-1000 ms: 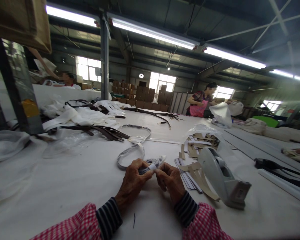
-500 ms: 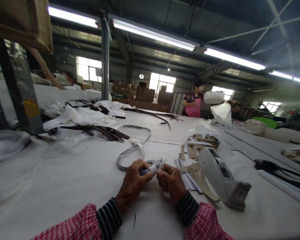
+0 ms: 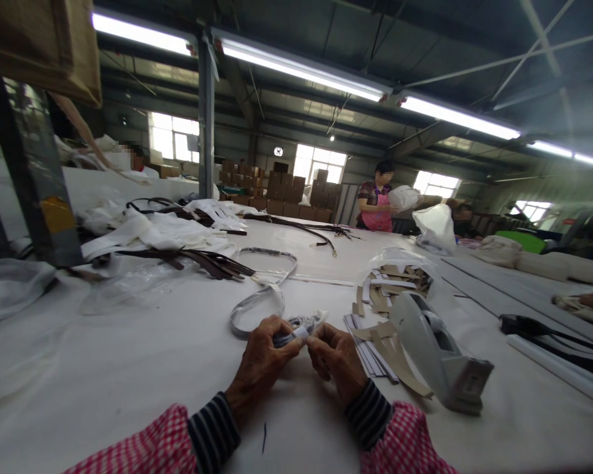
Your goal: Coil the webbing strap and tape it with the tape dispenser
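My left hand and my right hand meet low in the middle of the white table. Both are closed, pinching the end of a wrapped strap covered in thin white plastic. The strap runs away from my hands in a looping curve across the table. A grey tape dispenser stands just right of my right hand. Between them lie flat tan and white paper strips.
Dark straps and white wrapping are heaped at the left by a steel post. More paper strips lie further right, and a black tool at the right edge. A person in a pink apron stands at the far end holding a white bag.
My hands have hardly moved on the strap end. The person at the far end has shifted left and lowered the white bag in front of their chest.
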Motion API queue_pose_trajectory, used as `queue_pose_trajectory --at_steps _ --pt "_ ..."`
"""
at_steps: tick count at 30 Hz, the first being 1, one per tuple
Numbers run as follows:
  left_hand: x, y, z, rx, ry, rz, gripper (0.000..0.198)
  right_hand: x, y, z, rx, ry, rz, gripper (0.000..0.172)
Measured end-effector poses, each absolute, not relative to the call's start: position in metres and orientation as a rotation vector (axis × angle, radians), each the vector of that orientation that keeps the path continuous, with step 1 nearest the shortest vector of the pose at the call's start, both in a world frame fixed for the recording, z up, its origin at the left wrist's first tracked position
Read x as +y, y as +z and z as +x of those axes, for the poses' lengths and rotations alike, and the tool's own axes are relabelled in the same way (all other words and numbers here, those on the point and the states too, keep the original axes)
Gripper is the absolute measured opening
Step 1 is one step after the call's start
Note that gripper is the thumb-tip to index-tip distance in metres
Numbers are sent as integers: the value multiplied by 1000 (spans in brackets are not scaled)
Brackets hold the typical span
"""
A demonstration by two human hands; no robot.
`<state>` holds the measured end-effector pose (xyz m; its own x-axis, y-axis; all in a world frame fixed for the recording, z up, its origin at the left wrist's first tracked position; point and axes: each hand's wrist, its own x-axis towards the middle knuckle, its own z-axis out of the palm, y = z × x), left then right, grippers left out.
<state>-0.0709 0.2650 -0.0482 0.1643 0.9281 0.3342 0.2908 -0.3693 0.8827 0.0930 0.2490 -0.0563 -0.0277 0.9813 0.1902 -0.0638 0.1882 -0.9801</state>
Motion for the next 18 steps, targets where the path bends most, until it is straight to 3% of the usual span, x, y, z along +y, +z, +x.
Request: queue_pose_trajectory --at_steps 18 --pt "267 -49 -73 1110 1273 1735 20 249 -61 87 -1058 1222 -1024 45"
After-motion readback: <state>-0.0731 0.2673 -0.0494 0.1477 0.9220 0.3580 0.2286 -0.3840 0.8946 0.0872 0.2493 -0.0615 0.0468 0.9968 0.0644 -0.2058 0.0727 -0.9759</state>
